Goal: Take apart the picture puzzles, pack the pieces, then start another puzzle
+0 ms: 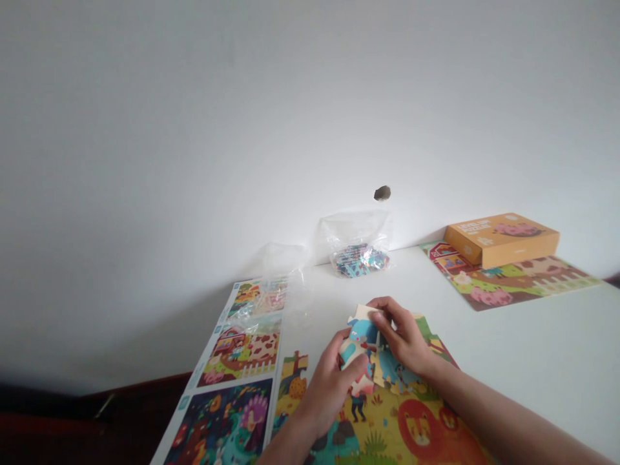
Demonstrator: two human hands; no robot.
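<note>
Both hands hold joined puzzle pieces (357,336) tilted up above the table, showing a blue animal on a pale ground. My left hand (334,381) grips their lower left side, thumb on the printed face. At the upper right, my right hand (400,332) pinches the pieces with its thumb in front and fingers behind. Beneath lies a partly assembled jigsaw puzzle (382,429) with a lion and yellow-green ground; the forearms cover some of it. A strip of puzzle with a tree (293,378) stands out at its left edge.
A picture sheet (232,387) lies left, with a crumpled clear bag (283,284) on its far end. Against the wall sits a clear bag of puzzle pieces (361,258). An orange puzzle box (504,239) rests on a farm picture sheet (527,281) at right.
</note>
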